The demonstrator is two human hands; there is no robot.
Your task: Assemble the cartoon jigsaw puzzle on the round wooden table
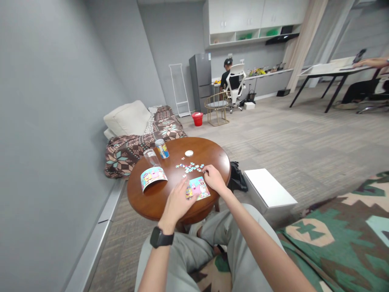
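A small jigsaw picture (198,187) with pink and yellow cartoon figures lies flat near the front edge of the round wooden table (148,209). My left hand (178,200) rests over its left side, open, fingers apart and thumb on the lower edge. Just past the picture is a loose heap of puzzle pieces (191,167). At the heap's right end, my right hand (214,178) has its fingers bent together; whatever lies between the fingertips is too small to make out. A curved printed sheet (153,176) with similar figures stands at the left.
Behind the curved sheet are a clear plastic cylinder (151,158) and a colourful can (162,149). A round white lid (189,153) lies beyond the pieces. A white box (270,188) and a black bag (238,176) are right of the table. One person (225,79) sits far back.
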